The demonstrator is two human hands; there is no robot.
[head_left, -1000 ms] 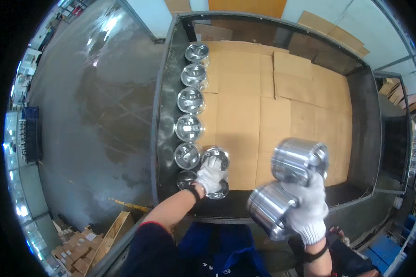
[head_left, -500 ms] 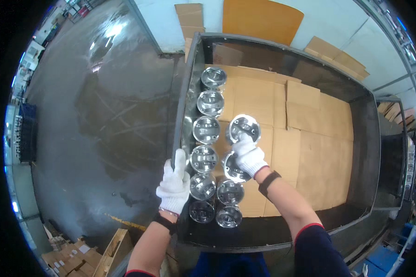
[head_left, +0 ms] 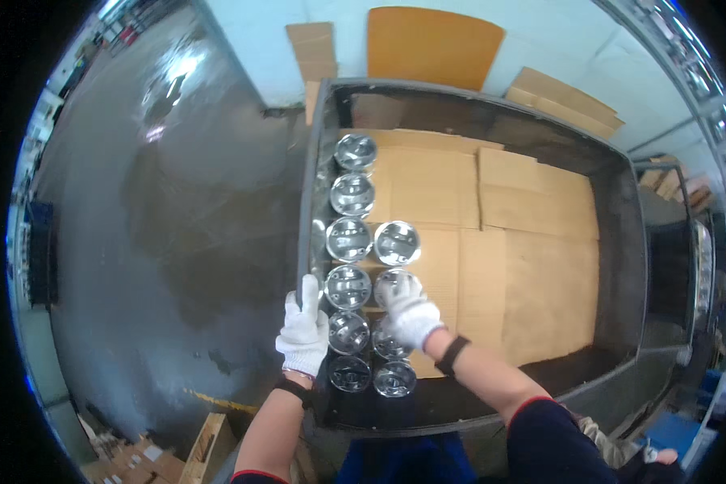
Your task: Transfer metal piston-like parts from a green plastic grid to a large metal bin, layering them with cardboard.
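Observation:
Shiny metal pistons stand on the left side of a dark metal bin [head_left: 308,202], in two columns along its left wall. My gloved right hand [head_left: 411,315] has its fingers curled on a piston [head_left: 390,284] in the inner column, partly covering it and the piston [head_left: 387,343] nearer to me. Just beyond my fingers stands the farthest piston of that column [head_left: 397,242], close beside the outer column. My gloved left hand [head_left: 303,327] lies on the bin's left rim with fingers stretched out, next to an outer-column piston [head_left: 348,287], holding nothing.
Brown cardboard [head_left: 540,274] lines the bin's bottom. Its walls stand up on all sides. Grey shiny floor [head_left: 177,242] lies to the left, with a wooden crate [head_left: 208,448] at the lower left. Another person's hand [head_left: 663,456] shows at the lower right.
The farthest inner-column piston has moved left, against the outer column. My right hand has left it and come nearer, onto the piston before it. My left hand stays on the rim.

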